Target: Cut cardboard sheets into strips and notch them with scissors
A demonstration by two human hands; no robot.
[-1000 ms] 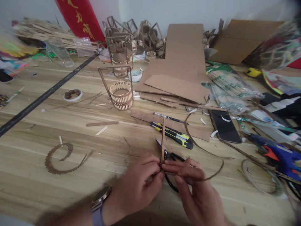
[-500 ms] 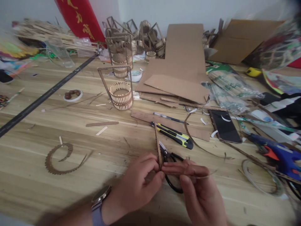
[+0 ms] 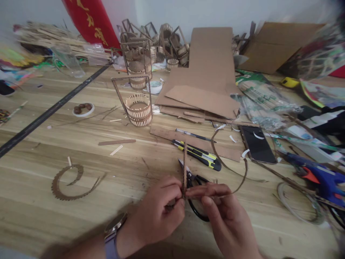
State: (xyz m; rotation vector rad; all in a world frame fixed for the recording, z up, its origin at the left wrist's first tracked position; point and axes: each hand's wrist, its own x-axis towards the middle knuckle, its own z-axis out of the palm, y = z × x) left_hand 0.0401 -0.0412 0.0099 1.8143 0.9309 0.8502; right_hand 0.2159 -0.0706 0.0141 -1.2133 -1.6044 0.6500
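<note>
Between the fingertips of my left hand (image 3: 163,210) a narrow cardboard strip (image 3: 185,163) stands upright, edge toward me. My right hand (image 3: 225,214) has its fingers stretched toward the strip's base, with the thumb pressed under them. A thin curled brown strip (image 3: 244,174) runs through the right hand's grip, and its free end arcs up to the right. Where the two strips meet is hidden by my fingers. Beneath the hands lie black-handled scissors (image 3: 199,213), partly covered. Just beyond them rests a black-and-yellow utility knife (image 3: 207,160).
A small handled basket (image 3: 138,111) stands beyond my hands, with more baskets (image 3: 178,54) behind. Cardboard sheets (image 3: 210,75) fill the back middle. On the right are a phone (image 3: 257,144) and a blue glue gun (image 3: 320,176). A notched cardboard curl (image 3: 58,187) lies at left.
The upright strip leaned left half a second ago and is vertical again now. The thin strip's free end has swung upward at right. My right-hand fingers have shifted slightly.
</note>
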